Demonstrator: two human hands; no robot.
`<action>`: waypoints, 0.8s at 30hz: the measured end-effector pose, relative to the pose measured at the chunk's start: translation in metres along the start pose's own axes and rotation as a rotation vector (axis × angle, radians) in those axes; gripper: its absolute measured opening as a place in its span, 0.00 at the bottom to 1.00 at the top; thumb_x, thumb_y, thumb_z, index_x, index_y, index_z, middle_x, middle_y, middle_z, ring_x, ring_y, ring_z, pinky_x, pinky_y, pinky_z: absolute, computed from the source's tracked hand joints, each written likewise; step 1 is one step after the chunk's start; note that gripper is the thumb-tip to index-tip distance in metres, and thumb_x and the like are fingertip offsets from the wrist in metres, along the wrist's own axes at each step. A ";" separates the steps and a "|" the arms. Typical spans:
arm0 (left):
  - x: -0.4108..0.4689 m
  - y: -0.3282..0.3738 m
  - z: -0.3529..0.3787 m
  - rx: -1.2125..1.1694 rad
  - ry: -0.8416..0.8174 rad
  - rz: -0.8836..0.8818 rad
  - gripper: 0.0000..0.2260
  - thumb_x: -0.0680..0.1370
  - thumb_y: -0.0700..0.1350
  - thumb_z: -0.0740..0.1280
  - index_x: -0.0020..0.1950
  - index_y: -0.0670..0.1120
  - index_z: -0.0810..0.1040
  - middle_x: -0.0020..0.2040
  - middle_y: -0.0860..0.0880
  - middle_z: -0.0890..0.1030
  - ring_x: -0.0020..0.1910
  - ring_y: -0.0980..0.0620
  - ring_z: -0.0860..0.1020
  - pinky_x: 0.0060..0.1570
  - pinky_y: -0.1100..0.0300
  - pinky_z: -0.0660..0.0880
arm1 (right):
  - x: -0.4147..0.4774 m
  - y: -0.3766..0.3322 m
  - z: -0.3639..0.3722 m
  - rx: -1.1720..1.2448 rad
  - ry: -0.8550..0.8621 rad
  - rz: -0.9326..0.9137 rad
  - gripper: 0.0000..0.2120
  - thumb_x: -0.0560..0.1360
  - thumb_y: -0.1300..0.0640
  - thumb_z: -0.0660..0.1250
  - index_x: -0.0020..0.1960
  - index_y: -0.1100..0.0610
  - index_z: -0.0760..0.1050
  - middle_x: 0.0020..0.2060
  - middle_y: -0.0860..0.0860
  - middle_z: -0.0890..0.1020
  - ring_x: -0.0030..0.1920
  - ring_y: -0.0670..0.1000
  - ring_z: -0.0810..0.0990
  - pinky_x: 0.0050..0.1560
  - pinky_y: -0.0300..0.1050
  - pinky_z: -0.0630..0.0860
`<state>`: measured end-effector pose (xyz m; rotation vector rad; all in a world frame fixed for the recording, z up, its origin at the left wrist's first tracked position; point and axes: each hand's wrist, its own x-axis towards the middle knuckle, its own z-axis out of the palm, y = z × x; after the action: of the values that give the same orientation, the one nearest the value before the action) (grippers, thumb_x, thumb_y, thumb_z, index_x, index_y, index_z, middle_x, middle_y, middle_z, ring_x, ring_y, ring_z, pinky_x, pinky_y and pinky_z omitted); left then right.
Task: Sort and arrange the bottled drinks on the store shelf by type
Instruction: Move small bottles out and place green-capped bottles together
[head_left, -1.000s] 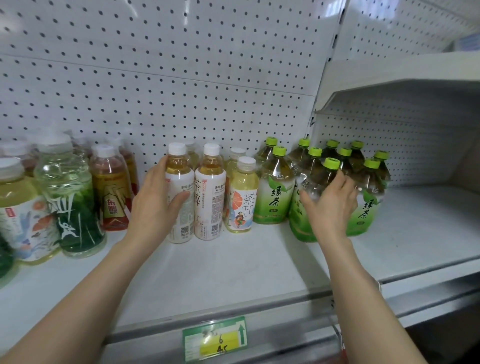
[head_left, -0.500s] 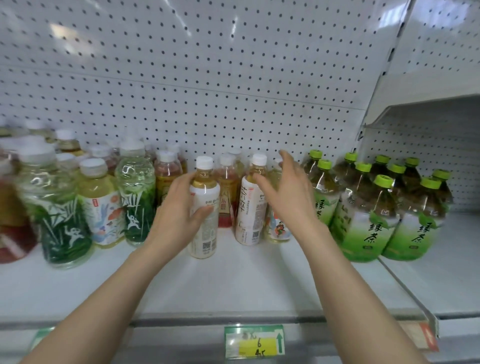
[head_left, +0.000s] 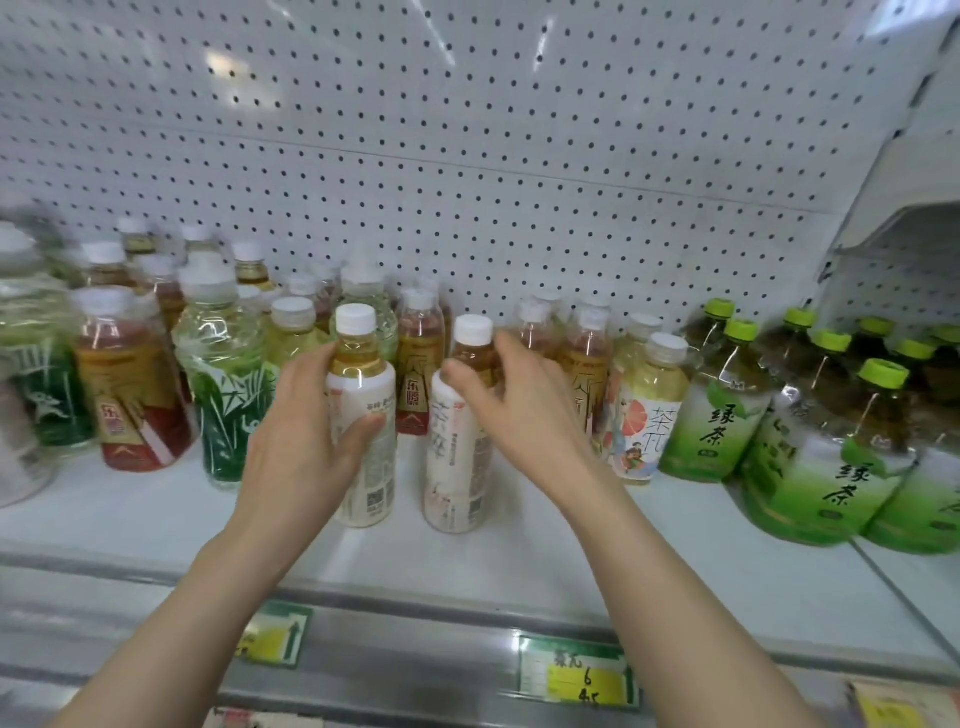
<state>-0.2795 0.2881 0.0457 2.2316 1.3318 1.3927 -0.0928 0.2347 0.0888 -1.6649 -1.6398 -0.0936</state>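
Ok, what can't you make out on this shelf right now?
- Head view: far-left bottles, motion-blurred and cut by the edge.
- Label of the bottle under the right hand, partly covered by it.
- Back-row bottles, hidden behind the front ones.
- Price tag, print too blurred.

White pegboard wall (head_left: 467, 130) backs a white shelf (head_left: 519, 561).

Both my forearms bare, reaching forward. My left hand (head_left: 306, 441) curled closed, thumb in front. My right hand (head_left: 519, 410) curled closed, thumb left.
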 end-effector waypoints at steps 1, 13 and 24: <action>-0.001 -0.002 -0.003 0.004 0.010 -0.002 0.32 0.74 0.48 0.72 0.74 0.47 0.62 0.69 0.48 0.70 0.64 0.46 0.72 0.58 0.44 0.73 | 0.001 -0.007 0.004 0.011 -0.003 -0.020 0.13 0.78 0.41 0.62 0.54 0.49 0.71 0.46 0.43 0.79 0.43 0.43 0.77 0.45 0.43 0.75; -0.010 -0.003 -0.014 0.044 0.208 0.105 0.32 0.73 0.44 0.73 0.74 0.42 0.64 0.72 0.43 0.66 0.72 0.47 0.65 0.71 0.59 0.61 | 0.085 0.066 -0.018 -0.397 -0.012 0.177 0.22 0.81 0.46 0.58 0.70 0.57 0.69 0.62 0.58 0.77 0.63 0.59 0.74 0.59 0.53 0.72; 0.001 0.047 0.027 -0.114 -0.221 0.069 0.37 0.76 0.53 0.70 0.78 0.50 0.53 0.73 0.53 0.65 0.69 0.52 0.67 0.64 0.59 0.65 | 0.087 0.049 -0.017 -0.371 -0.160 0.260 0.25 0.79 0.43 0.61 0.69 0.57 0.70 0.62 0.59 0.77 0.60 0.60 0.75 0.56 0.51 0.71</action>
<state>-0.2305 0.2686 0.0587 2.2956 1.0863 1.1703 -0.0277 0.3029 0.1259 -2.2049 -1.5739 -0.1441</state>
